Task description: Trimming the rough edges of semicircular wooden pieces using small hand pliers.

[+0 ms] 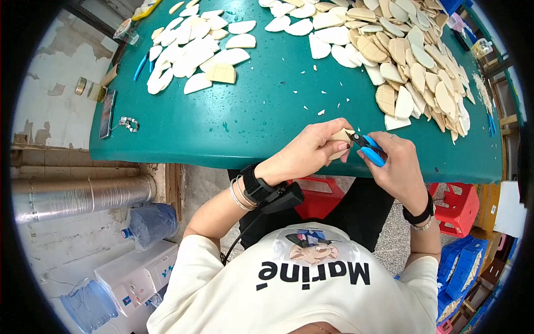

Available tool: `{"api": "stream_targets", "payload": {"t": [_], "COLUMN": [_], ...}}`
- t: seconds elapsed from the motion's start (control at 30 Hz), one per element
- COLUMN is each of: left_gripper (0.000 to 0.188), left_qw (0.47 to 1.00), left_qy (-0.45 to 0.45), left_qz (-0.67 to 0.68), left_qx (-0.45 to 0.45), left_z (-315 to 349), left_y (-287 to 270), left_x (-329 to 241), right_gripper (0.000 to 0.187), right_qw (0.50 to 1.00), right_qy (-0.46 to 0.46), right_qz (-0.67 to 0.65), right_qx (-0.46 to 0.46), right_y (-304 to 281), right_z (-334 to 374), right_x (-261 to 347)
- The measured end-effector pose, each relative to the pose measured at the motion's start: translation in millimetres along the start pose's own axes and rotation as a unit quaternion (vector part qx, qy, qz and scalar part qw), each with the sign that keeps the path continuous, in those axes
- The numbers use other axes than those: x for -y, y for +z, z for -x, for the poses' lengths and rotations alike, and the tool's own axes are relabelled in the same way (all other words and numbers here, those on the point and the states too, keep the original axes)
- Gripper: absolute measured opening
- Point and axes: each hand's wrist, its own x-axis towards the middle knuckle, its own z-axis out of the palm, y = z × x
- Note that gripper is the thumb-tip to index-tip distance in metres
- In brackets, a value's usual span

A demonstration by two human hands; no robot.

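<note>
Green table [256,111] below, left hand [309,146] pinches a pale piece [340,136], right hand [396,160] grips pliers [372,156] (blue-handled)

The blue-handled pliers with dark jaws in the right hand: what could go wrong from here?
The blue-handled pliers have dark tips close to the left hand; a slip might pinch a finger. The small pale piece might crack if squeezed. The dark rectangular phone lies near the left edge of the green table; a bump might push it off.
</note>
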Motion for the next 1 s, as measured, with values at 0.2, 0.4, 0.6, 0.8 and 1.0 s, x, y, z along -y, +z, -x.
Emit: {"api": "stream_targets", "payload": {"t": [0.2, 0.4, 0.6, 0.8, 1.0], "left_gripper": [0.01, 0.008, 0.009, 0.016, 0.023], "left_qw": [0.998, 1.0, 0.998, 0.988, 0.986], "left_qy": [0.04, -0.02, -0.041, -0.071, -0.105], "left_qz": [-0.037, -0.016, 0.046, 0.133, 0.12], "left_qx": [-0.021, -0.013, 0.005, -0.005, -0.041], "left_z": [-2.7, -3.1, -1.3, 1.5, -2.4], "left_y": [1.5, -1.7, -7.3, -10.3, -11.5], "left_x": [1.3, 4.5, -2.0, -4.2, -15.0], "right_gripper": [0.018, 0.019, 0.025, 0.024, 0.023], "right_qw": [1.0, 0.999, 0.997, 0.995, 0.995], "right_qy": [0.002, 0.02, 0.031, 0.09, 0.082], "right_qz": [-0.024, -0.008, -0.061, -0.044, 0.015], "right_qx": [-0.007, 0.029, 0.037, -0.02, -0.055], "right_y": [3.2, 4.8, -0.5, -7.1, -11.0], "right_z": [-2.9, -6.2, -14.0, -15.9, -10.6], "right_x": [0.8, 0.0, -2.1, -11.5, -18.9]}}
